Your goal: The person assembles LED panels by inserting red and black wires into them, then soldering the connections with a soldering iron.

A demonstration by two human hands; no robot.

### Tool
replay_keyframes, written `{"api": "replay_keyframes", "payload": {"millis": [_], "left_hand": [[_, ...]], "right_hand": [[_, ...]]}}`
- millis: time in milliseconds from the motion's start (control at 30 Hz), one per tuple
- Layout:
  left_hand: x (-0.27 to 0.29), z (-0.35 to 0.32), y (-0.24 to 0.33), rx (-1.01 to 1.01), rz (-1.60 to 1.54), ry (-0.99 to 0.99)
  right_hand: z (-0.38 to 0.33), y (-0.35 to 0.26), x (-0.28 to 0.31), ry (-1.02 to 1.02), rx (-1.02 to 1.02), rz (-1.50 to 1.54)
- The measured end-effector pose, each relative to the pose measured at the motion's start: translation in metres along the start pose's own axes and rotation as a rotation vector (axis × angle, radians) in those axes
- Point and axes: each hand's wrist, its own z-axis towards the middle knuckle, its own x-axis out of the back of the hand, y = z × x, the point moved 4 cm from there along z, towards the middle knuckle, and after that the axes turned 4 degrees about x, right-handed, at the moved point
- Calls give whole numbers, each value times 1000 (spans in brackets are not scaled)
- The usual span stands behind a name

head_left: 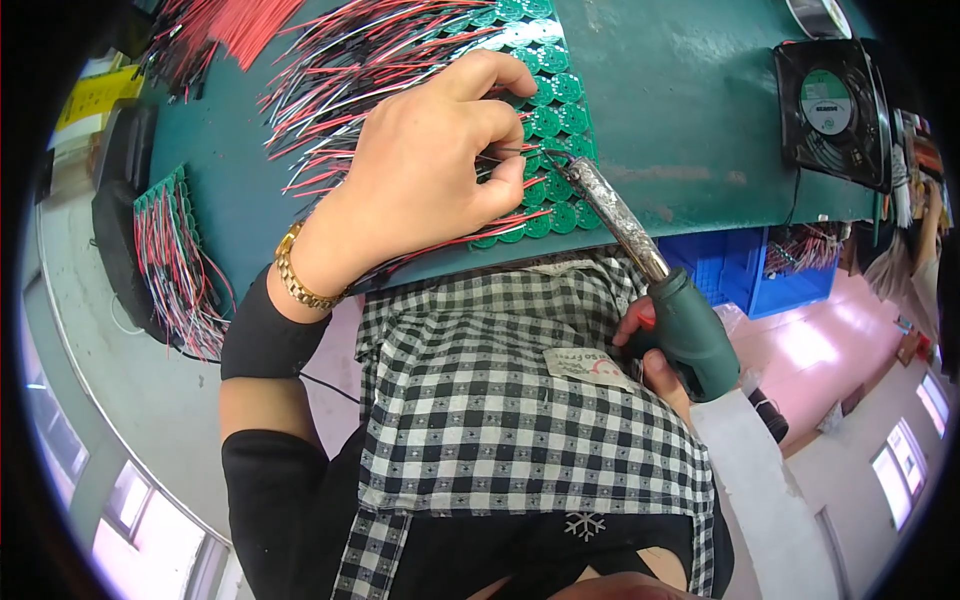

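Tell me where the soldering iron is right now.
In the head view, right of centre, the soldering iron is in the right hand, its tip over the green circuit boards, just right of the left hand.

The soldering iron's barrel (618,212) is bare metal, its surface rough, stained and blotched. The handle (695,335) is smooth plastic with a low sheen. The circuit boards (545,122) are rigid and glossy, with shiny metallic spots. The wires (340,105) have smooth plastic-like coatings. The tabletop (680,110) is smooth and semi-glossy, with scuffed patches. The apron (520,420) is matt woven cloth. The bracelet (288,272) is polished metal. The bin (790,293) is smooth plastic.
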Motion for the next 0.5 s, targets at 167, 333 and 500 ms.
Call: {"api": "replay_keyframes", "payload": {"millis": [167,333,500], "left_hand": [[0,-1,0,-37,32,21],[1,-2,3,-3,30,-11],[0,-3,1,10,29,-8]], "right_hand": [[-1,4,-1,-14,49,-22],[-1,10,0,-41,114,-102],[-5,3,2,-67,18,-108]]}}
